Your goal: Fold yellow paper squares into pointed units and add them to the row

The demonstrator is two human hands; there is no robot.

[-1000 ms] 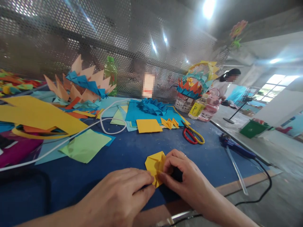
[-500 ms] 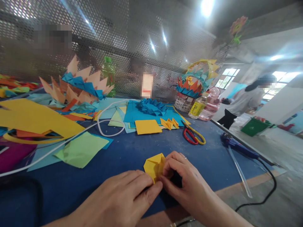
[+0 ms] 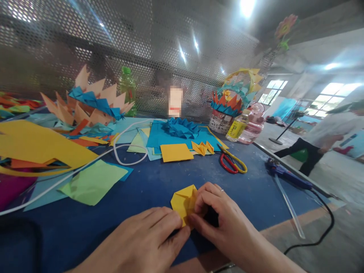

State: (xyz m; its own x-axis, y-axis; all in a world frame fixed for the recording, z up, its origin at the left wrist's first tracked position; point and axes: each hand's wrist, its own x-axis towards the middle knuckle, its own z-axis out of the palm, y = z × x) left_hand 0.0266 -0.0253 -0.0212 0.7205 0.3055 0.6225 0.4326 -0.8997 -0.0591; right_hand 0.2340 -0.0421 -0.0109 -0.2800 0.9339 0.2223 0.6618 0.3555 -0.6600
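Note:
A small piece of folded yellow paper (image 3: 184, 200) lies near the table's front edge, creased and with its corners turned in. My left hand (image 3: 148, 237) grips its lower left edge between thumb and fingers. On the other side my right hand (image 3: 218, 216) pinches the right edge, its fingers curled; they cover part of the fold. Farther back is a flat yellow paper square (image 3: 176, 152), with small folded yellow pieces (image 3: 203, 148) beside it. Scissors (image 3: 232, 160) with one red and one yellow handle rest to the right of these.
A blue folded-paper ring (image 3: 182, 128) lies on blue sheets. Left are a peach paper crown (image 3: 91, 99), a green sheet (image 3: 95, 182) and a white cord (image 3: 85, 165). Right are bottles (image 3: 238, 127) and a glue gun (image 3: 288, 175) with a glue stick. A person (image 3: 327, 132) stands beyond the table.
My left thumb has shifted slightly down and left along the yellow paper. My right hand keeps its pinch. The person at the right has moved farther right, in front of the green bin.

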